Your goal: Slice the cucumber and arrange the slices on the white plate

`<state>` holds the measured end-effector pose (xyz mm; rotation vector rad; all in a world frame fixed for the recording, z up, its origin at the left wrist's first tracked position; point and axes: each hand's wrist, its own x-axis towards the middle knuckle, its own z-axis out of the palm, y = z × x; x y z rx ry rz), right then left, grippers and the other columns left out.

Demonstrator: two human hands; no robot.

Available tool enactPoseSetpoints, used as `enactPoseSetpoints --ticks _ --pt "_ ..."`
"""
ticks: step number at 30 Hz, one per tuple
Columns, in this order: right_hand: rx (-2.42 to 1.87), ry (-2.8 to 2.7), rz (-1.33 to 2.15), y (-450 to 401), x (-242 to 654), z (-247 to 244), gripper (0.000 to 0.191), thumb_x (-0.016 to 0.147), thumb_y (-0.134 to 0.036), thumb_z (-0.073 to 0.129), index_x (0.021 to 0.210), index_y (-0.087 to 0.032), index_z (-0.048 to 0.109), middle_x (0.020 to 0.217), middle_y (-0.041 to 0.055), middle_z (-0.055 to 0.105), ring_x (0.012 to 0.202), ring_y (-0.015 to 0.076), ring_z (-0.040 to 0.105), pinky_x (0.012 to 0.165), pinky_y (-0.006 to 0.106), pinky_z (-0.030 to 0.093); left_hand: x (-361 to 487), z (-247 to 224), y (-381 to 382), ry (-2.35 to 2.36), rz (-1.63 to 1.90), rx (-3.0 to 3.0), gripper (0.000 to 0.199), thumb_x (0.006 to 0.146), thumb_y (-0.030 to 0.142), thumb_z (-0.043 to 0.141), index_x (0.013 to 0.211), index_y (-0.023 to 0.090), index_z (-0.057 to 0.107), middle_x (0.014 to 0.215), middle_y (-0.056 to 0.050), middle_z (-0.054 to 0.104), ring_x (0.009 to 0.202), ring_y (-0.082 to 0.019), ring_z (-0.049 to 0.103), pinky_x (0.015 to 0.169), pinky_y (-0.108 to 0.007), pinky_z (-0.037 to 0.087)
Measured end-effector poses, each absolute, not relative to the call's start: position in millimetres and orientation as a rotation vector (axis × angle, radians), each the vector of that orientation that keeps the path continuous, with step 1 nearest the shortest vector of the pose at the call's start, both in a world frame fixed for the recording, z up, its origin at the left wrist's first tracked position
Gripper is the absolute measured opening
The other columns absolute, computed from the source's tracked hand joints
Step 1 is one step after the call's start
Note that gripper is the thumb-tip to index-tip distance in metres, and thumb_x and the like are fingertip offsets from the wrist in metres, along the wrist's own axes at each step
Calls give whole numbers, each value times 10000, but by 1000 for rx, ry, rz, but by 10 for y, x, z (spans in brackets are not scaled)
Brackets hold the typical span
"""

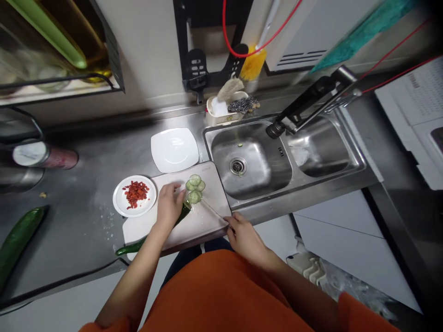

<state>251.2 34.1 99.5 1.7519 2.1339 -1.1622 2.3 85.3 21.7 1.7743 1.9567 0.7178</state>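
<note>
A partly sliced cucumber [183, 213] lies slantwise on the cutting board [212, 184], its far end passing under my left forearm. Just above its cut end is my left hand [168, 205], thumb and fingers apart with nothing visible between them. I cannot tell whether it touches the cucumber. Several pale green cucumber slices [194, 189] lie overlapping on the board, right of my left fingers. My right hand [245, 234] is closed around the handle of a knife [215, 211] at the board's right edge. The thin blade points up-left toward the slices.
A white dish of red dried berries [119, 203] stands left of the board, and a white square plate [175, 150] behind it. To the right is a double sink [252, 184] with a black faucet [301, 108]. A whole cucumber [20, 237] lies far left, near a can [58, 157].
</note>
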Motion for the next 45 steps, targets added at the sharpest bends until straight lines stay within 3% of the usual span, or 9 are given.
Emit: enactPoseSetpoints --ticks 5,9,35,45 --pt "1685 2058 -1157 385 2275 1003 215 922 -144 382 1004 -146 581 940 82 609 829 160 587 733 245 410 -68 190 294 1762 765 1946 322 832 362 615 1102 193 574 1078 -92 638 1036 -237 576 914 -401 476" --pt "1564 2003 -1053 371 2004 1110 276 889 -79 366 1093 -161 533 961 83 628 809 185 624 662 252 412 -26 115 148 1721 783 2020 299 865 288 574 1151 201 569 1154 -105 618 1083 -233 566 952 -412 468" --pt "1447 1974 -937 199 1863 1233 388 895 -26 303 1222 -161 462 1003 118 644 821 217 680 630 270 503 -46 61 135 1712 899 2121 283 839 213 610 1120 179 589 1101 -109 653 1050 -221 604 934 -399 500" --pt "1421 1936 -941 263 1819 1271 307 904 -32 297 1097 -168 493 968 109 645 839 207 673 638 245 486 -52 73 146 1716 879 2090 261 851 231 596 1109 188 604 1097 -103 660 1056 -223 608 942 -408 497"
